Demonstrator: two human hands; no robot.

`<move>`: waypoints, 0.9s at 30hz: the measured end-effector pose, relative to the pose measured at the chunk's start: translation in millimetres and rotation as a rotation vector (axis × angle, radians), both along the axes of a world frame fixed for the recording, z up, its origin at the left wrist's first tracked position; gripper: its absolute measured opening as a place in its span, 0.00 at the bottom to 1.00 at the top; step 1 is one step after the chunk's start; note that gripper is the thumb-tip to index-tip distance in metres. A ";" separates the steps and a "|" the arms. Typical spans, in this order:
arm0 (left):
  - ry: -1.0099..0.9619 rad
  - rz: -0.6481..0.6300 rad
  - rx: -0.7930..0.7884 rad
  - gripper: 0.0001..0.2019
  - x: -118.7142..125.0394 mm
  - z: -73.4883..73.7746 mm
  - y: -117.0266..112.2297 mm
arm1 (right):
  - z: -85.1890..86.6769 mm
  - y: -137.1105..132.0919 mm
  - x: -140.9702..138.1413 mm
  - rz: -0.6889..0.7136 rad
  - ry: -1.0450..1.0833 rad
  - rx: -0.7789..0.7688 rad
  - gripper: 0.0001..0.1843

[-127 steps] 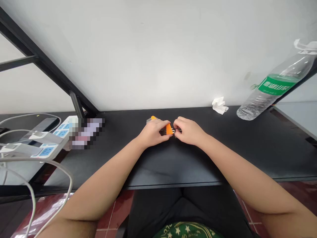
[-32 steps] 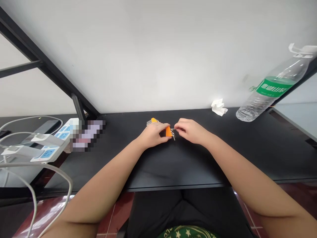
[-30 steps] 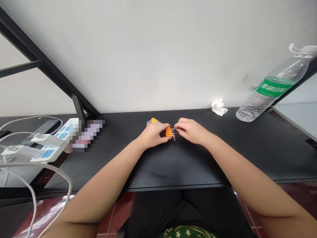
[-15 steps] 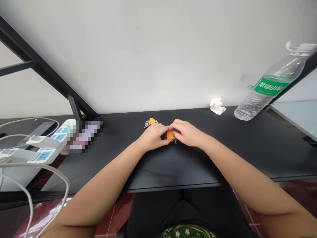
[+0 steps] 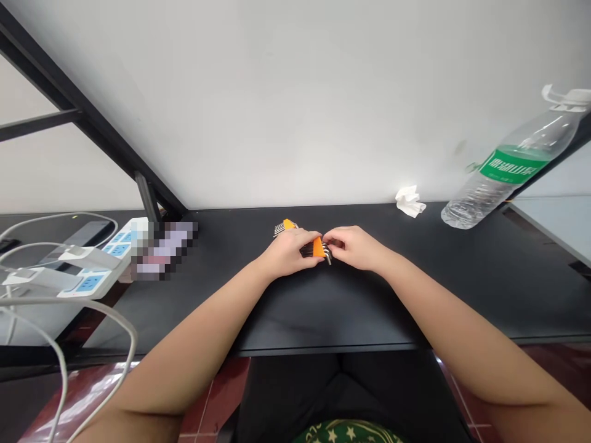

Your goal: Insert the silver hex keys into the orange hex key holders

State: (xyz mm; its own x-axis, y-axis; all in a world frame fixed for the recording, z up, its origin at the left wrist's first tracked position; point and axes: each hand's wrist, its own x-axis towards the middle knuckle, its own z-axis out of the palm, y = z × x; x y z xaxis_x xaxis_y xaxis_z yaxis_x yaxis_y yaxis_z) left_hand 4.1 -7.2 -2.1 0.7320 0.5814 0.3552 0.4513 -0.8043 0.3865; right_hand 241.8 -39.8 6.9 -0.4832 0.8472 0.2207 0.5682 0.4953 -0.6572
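Note:
An orange holder of metal hex keys (image 5: 316, 247) lies on the black table (image 5: 323, 295), near its back middle. My left hand (image 5: 290, 253) is closed over the holder's body and pins it down; the keys' long ends stick out behind my knuckles (image 5: 279, 229). My right hand (image 5: 354, 247) pinches the short bent ends of the keys at the holder's right side. Which key the fingertips hold is too small to tell.
A crumpled white tissue (image 5: 409, 201) lies at the back right. A clear water bottle with a green label (image 5: 505, 169) leans at the far right. White power strips (image 5: 92, 264) and grey cables (image 5: 69, 307) crowd the left. A white wall stands directly behind the table.
A second ago my right hand was a little apart from the key ends; it has come in against the holder and now pinches there. My left hand has stayed on the holder.

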 end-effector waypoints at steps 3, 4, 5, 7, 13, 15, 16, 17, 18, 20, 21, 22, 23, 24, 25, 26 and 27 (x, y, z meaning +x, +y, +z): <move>-0.007 0.002 0.001 0.17 -0.7 -0.3 -0.1 | -0.4 0.7 0.8 -0.005 0.008 0.023 0.11; -0.010 0.003 0.005 0.17 -1.0 -0.8 0.1 | -0.1 0.7 1.1 -0.008 0.014 0.028 0.12; -0.015 0.004 0.010 0.18 -1.3 -1.5 0.4 | 0.3 0.6 1.3 -0.012 0.019 0.032 0.12; -0.027 0.000 0.023 0.19 -1.9 -3.3 1.4 | 0.7 0.1 1.3 -0.020 0.032 0.031 0.13; -0.049 0.019 0.051 0.20 -3.2 -10.3 5.7 | -1.1 -0.5 -0.1 -0.028 0.022 -0.091 0.14; -0.052 0.045 0.039 0.22 -3.9 -11.6 6.3 | 0.3 0.4 2.2 -0.008 -0.053 -0.078 0.15; -0.052 0.063 0.030 0.23 -4.3 -11.8 6.3 | 1.5 1.1 4.7 -0.011 -0.105 -0.038 0.15; -0.052 0.081 0.017 0.23 -4.7 -11.8 6.2 | 3.0 2.1 8.1 -0.028 -0.167 0.008 0.15; -0.051 0.094 0.003 0.24 -5.1 -11.7 6.0 | 4.5 3.4 12.3 -0.063 -0.237 0.042 0.15; -0.049 0.111 -0.028 0.24 -5.7 -11.1 5.5 | 7.2 6.5 22.3 -0.151 -0.395 0.036 0.12; -0.045 0.116 -0.042 0.24 -5.9 -10.7 5.4 | 8.1 8.2 27.4 -0.185 -0.476 -0.006 0.10; -0.039 0.121 -0.054 0.24 -6.0 -10.4 5.4 | 8.6 9.9 32.1 -0.205 -0.546 -0.058 0.08; -0.031 0.126 -0.061 0.24 -6.0 -10.1 5.5 | 8.8 11.5 35.9 -0.219 -0.602 -0.110 0.06; -0.022 0.128 -0.066 0.24 -5.9 -9.8 5.7 | 9.0 12.7 38.7 -0.227 -0.637 -0.149 0.04; -0.013 0.127 -0.071 0.25 -5.7 -9.6 5.9 | 9.1 13.6 40.1 -0.233 -0.656 -0.171 0.03; -0.007 0.125 -0.074 0.25 -5.5 -9.3 6.0 | 9.4 14.0 40.3 -0.240 -0.664 -0.180 0.03; -0.004 0.123 -0.077 0.25 -5.3 -9.1 6.2 | 10.0 13.9 39.1 -0.247 -0.666 -0.182 0.03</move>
State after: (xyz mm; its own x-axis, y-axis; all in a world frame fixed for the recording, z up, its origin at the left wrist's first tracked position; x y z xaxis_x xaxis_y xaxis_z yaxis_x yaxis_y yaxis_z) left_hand -1.2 -0.9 -11.2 0.6522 0.6921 0.3092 0.5428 -0.7111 0.4468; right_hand 281.0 -25.9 16.9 -0.2559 0.9440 -0.2083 0.9569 0.2168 -0.1930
